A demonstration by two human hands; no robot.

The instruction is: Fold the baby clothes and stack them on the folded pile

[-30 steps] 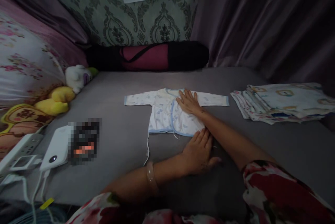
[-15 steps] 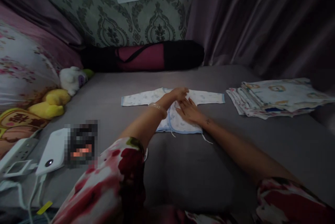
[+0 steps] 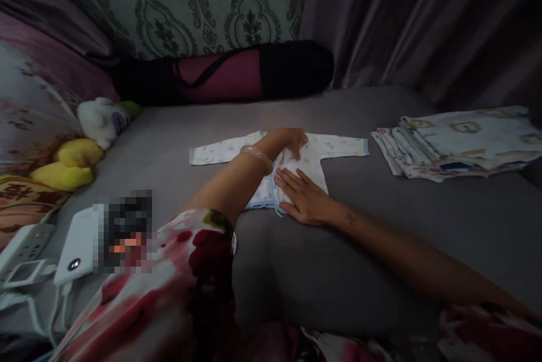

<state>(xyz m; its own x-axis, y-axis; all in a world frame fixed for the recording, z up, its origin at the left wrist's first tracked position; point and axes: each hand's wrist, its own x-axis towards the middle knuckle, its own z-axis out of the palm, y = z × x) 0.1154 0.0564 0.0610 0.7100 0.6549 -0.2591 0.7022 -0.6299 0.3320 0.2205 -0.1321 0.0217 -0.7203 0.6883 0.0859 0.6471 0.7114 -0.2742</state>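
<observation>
A white baby shirt (image 3: 342, 145) with a faint pale print and light-blue edging lies spread on the grey bed sheet, both sleeves stretched out sideways. My left hand (image 3: 291, 140), with a pale bangle at the wrist, rests over its upper front. The fingers there are bent downward and partly apart, touching the cloth. Below it, my right hand (image 3: 305, 198) lies flat on the lower front near the blue-edged overlap, fingers spread. A white tie shows at the hem. My left forearm hides part of the shirt's left side.
At the right lies a stack of folded printed cloths (image 3: 466, 139). A black and maroon long bag (image 3: 220, 77) lies along the wall. On the left are plush toys (image 3: 70, 164), a white power bank (image 3: 80, 243), a power strip (image 3: 31, 243) with cables, and a blurred-out item.
My right hand has slid down toward the hem and flattened out on the shirt. My left hand has stayed on the upper front. The view has tilted down slightly.
</observation>
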